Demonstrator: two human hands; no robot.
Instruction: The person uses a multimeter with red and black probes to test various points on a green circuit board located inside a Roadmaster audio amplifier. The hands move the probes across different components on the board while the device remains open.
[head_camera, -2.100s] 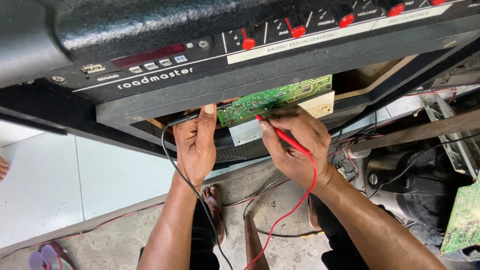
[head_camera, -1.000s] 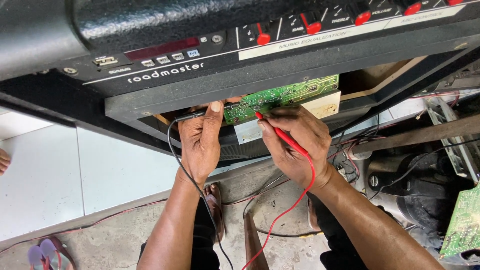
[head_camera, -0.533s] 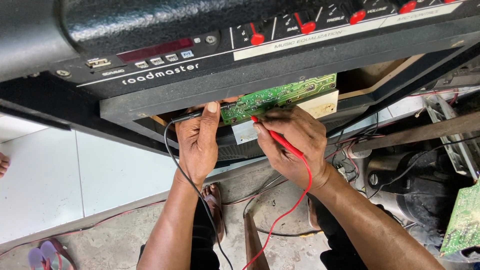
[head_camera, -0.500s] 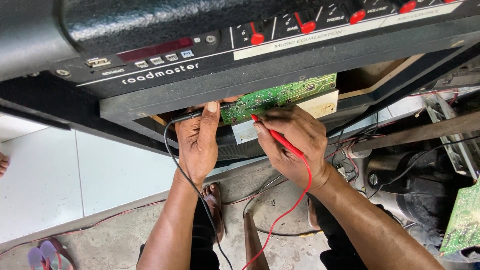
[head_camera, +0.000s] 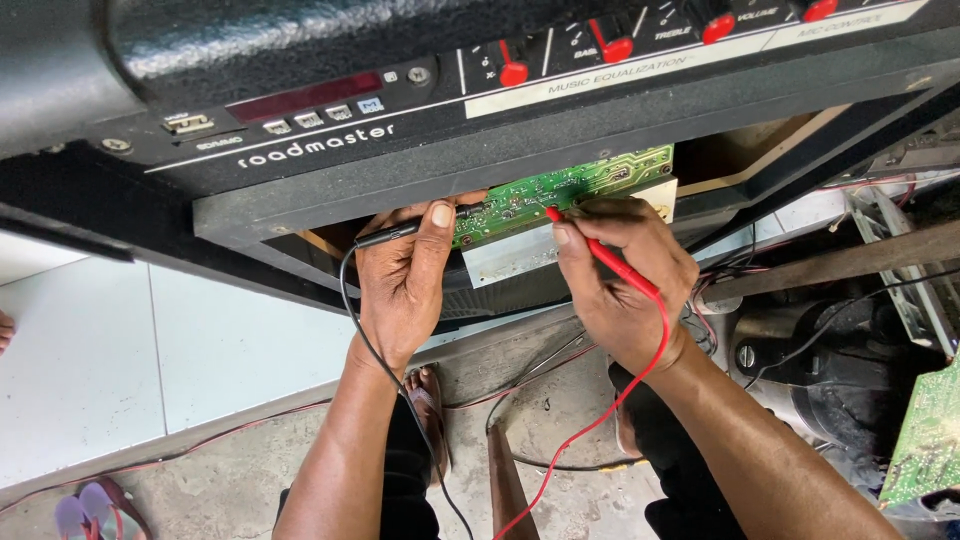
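Mid-frame, left hand (head_camera: 400, 285) pinched black probe (head_camera: 395, 233), right hand (head_camera: 625, 280) gripped red probe (head_camera: 600, 255) on green board (head_camera: 560, 190); tips apparently close, slip might short contacts.

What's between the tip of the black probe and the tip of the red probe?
In the head view, the green circuit board spans the stretch between the black probe tip and the red probe tip; both tips rest on it.

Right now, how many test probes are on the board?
2. Black probe in the left hand, at the green circuit board's left end; red probe in the right hand, mid-board.
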